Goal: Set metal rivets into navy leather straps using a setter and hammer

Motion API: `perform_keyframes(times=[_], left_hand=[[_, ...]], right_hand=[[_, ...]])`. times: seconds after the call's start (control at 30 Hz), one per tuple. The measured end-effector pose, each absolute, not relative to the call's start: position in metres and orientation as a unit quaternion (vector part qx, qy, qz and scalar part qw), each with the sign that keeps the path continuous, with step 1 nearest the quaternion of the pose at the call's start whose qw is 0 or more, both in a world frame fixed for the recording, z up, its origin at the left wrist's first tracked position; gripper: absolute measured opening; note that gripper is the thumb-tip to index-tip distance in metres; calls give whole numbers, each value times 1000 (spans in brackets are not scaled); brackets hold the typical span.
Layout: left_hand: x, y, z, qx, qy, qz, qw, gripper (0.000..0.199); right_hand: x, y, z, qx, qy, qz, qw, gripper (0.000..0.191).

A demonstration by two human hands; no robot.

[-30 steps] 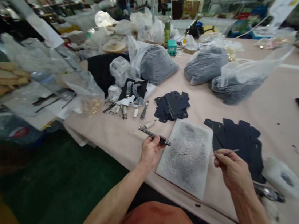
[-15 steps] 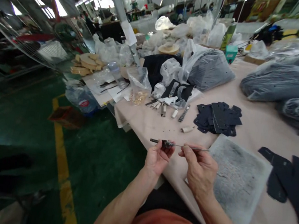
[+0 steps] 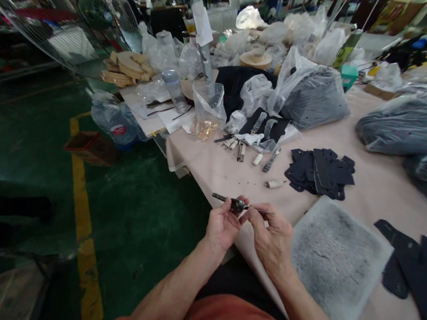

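Note:
My left hand (image 3: 224, 225) is closed around a dark metal tool with a round shaft (image 3: 237, 205), whose narrow end sticks out to the left. A thin metal rod (image 3: 265, 211) lies in the fingers of my right hand (image 3: 271, 236), in line with the tool's right end. The fingertips of both hands come close together there; whether the rod sits inside the tool I cannot tell. Both hands are held above the table's near edge. Beyond them on the table lie a small white-handled piece (image 3: 274, 184) and a metal clip-like tool (image 3: 271, 160).
A grey worn board (image 3: 338, 255) lies right of my hands, with dark cut pieces (image 3: 407, 259) beside it. A pile of dark pieces (image 3: 320, 170) and filled plastic bags (image 3: 312, 97) are farther back. Left is the green floor (image 3: 140, 234) with a carton (image 3: 92, 147).
My right hand has moved left along the rod, toward my left hand. Less of the rod shows between the hands now. The camera view has shifted slightly.

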State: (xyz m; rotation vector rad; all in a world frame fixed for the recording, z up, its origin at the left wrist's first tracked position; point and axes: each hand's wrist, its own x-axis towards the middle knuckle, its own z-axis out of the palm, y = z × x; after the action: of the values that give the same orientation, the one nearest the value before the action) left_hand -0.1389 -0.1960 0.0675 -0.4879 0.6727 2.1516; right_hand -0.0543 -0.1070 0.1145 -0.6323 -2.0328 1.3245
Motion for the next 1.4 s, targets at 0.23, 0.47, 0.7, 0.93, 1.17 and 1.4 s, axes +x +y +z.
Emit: perform_keyframes(times=[0.23,0.47,0.7,0.93,1.17,1.4], left_hand=[[-153,-226,60,-250,286,853,358,23],[-158,-238,54,-270,273,867,318,17],[-162,-243,50,-270,260,867,328,16],[-163,-245,49,-263,244,868,342,19],[-164,-245,48,-268,244,867,342,16],[-167,-251,46,-253,239,881,322,14]], right_hand=[[-69,-125,99,-259,-745,534,304,23],[-84,-139,92,-230,-746,572,252,22],[-85,-143,94,-196,-783,519,281,21],[-84,-144,98,-174,-789,510,295,21],[-76,-138,102,-213,-745,549,313,18],[-90,-110,72,-348,-655,607,286,21]])
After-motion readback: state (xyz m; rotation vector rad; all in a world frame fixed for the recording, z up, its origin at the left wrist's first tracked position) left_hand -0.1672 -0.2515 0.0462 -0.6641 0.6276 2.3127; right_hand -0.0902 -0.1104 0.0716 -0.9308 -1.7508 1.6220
